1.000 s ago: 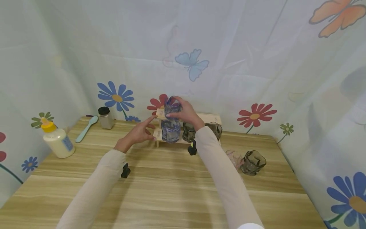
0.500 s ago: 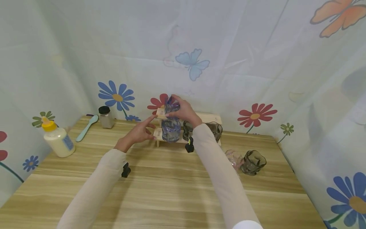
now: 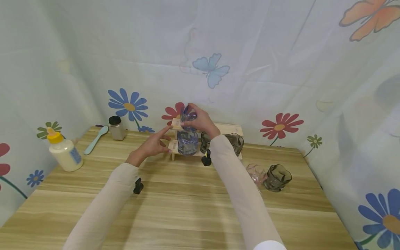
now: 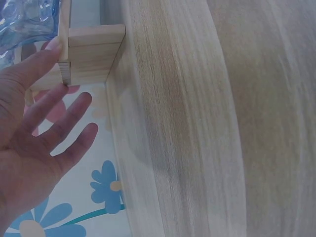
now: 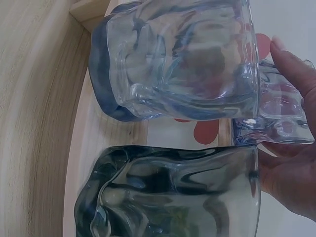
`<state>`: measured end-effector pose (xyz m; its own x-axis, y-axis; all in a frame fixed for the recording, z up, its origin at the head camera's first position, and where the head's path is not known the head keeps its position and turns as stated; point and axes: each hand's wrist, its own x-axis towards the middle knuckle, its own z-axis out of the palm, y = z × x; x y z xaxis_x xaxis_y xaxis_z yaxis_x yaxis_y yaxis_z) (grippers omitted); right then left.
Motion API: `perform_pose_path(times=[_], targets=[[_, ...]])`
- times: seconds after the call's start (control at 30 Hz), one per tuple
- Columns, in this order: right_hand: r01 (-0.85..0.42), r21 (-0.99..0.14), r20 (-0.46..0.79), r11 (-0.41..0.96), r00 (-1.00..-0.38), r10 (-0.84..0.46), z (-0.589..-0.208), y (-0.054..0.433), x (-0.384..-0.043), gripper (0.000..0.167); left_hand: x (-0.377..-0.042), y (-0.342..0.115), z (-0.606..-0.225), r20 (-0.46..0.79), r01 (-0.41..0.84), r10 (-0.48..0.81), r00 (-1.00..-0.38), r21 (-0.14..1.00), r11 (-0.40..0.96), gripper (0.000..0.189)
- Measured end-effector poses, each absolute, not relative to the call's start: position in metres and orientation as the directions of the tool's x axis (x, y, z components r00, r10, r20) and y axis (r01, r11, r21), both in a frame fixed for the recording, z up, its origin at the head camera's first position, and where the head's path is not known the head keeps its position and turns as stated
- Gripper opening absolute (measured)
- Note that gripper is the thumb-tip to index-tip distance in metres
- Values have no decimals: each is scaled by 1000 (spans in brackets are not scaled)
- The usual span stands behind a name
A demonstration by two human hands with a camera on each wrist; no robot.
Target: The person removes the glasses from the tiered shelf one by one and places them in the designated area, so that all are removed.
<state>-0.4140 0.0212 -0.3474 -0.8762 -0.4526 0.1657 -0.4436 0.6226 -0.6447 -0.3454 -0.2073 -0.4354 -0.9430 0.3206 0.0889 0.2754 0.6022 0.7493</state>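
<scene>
A small two-tier wooden rack (image 3: 229, 129) stands at the back of the table. My right hand (image 3: 204, 123) grips a wavy blue-purple glass (image 3: 186, 115) at the left end of the upper shelf, thumb at its front and fingers over the far side. Below it, another blue-purple glass (image 3: 187, 144) sits on the lower shelf, beside a dark grey glass (image 5: 173, 192) and a second grey glass (image 3: 236, 144). My left hand (image 3: 151, 144) is at the rack's left end, fingers spread, its thumb touching the edge of the lower shelf (image 4: 64, 49).
A pink glass (image 3: 256, 173) and a grey glass (image 3: 277, 177) stand on the table at right. A yellow-capped bottle (image 3: 65, 155), a light blue spoon (image 3: 95, 140) and a black-lidded jar (image 3: 117, 129) are at left. A flowered curtain (image 3: 150, 69) hangs close behind the rack.
My right forearm has shifted slightly left, and its hand still holds the upper blue-purple glass, barely moved on the shelf. The left hand stays against the rack.
</scene>
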Motion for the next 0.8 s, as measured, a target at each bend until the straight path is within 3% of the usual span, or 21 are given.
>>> perform_pose_path(times=[0.8], targets=[[-431, -700, 186, 569, -880, -438, -352, 20, -416, 91, -346, -208, -435, 85, 267, 311, -947, 746, 610, 102]])
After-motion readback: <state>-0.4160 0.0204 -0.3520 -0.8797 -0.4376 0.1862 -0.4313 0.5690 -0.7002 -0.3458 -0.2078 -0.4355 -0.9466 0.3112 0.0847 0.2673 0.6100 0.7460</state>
